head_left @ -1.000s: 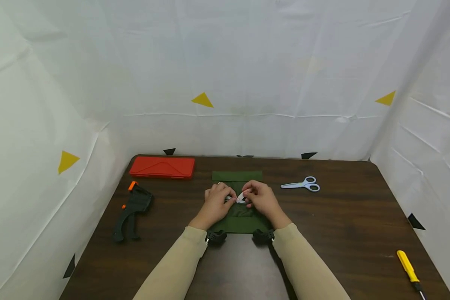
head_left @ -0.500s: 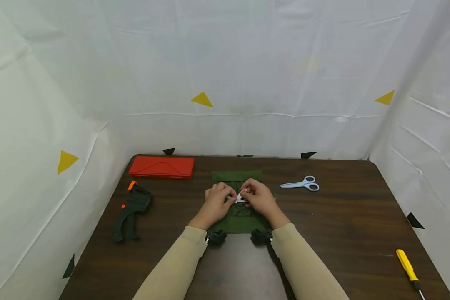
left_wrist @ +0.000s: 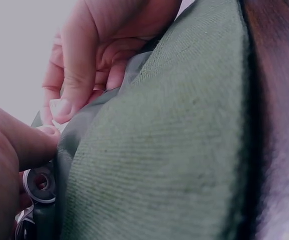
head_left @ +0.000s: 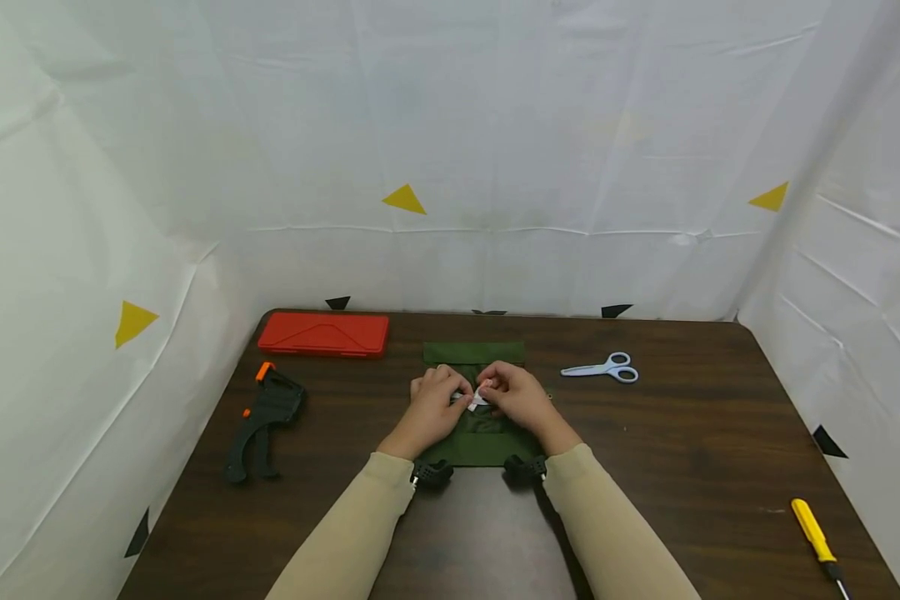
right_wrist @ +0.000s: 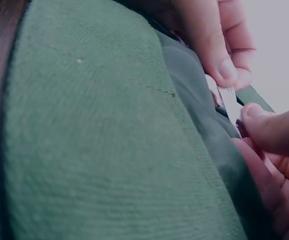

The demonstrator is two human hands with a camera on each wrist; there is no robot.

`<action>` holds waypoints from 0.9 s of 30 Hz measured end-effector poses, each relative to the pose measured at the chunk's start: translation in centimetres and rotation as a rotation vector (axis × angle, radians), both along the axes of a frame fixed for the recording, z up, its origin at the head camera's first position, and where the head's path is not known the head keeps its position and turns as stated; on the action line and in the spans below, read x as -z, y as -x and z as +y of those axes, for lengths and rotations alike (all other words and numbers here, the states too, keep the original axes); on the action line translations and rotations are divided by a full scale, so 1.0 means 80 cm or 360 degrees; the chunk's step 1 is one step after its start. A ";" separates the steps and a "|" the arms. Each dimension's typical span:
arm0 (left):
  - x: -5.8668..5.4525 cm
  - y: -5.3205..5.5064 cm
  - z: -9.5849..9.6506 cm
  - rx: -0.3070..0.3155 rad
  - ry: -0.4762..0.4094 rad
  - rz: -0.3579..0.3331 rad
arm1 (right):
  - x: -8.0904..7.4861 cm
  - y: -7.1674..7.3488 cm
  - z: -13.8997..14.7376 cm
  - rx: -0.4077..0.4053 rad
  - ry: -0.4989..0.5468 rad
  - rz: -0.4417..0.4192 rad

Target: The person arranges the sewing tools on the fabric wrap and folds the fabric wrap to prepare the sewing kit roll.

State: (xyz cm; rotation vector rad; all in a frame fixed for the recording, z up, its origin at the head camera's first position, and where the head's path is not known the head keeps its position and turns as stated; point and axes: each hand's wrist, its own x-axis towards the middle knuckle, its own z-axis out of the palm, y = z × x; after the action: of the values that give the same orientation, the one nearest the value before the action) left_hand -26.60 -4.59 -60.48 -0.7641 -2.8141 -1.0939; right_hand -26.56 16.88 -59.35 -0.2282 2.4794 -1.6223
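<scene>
My left hand [head_left: 435,408] and right hand [head_left: 521,404] meet over a green cloth piece [head_left: 480,450] at the middle of the table. Between them is a small white strip [head_left: 477,402]. In the right wrist view, the left thumb and forefinger pinch one end of the white strip [right_wrist: 228,102], and the right thumb [right_wrist: 267,122] presses at its other end. Beneath the fingers the cloth is darker and smoother. Close by my left hand [left_wrist: 14,150] in the left wrist view is a grey ring [left_wrist: 40,185] with a pale rim, partly hidden.
A red case [head_left: 324,335] lies at the back left, with a black and orange clamp [head_left: 266,421] in front of it. Pale blue scissors [head_left: 603,368] lie to the right of the cloth. A yellow-handled screwdriver [head_left: 816,533] is near the front right edge.
My right hand has shifted slightly left, closer to the left hand. The white strip between the fingertips now slants differently. The left hand has stayed nearly still.
</scene>
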 end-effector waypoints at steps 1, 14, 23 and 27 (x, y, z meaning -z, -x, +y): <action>0.000 0.000 0.000 0.0001 -0.0002 -0.0004 | -0.001 -0.001 -0.001 -0.0003 -0.0015 0.0008; -0.002 -0.001 -0.001 0.0008 0.0004 0.0005 | -0.002 -0.004 -0.004 0.0036 -0.0120 0.0008; 0.000 0.000 -0.002 0.0018 -0.0001 0.0022 | -0.001 -0.003 -0.004 0.0047 -0.0129 0.0013; -0.001 0.001 -0.004 0.0056 0.0020 0.0021 | -0.001 -0.003 -0.005 0.0060 -0.0119 0.0010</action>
State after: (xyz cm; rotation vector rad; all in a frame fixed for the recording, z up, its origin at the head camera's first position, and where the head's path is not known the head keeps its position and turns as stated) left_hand -26.71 -4.94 -60.39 -0.8219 -2.8097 -1.0725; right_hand -26.33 16.46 -59.30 -0.1777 2.5582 -1.5410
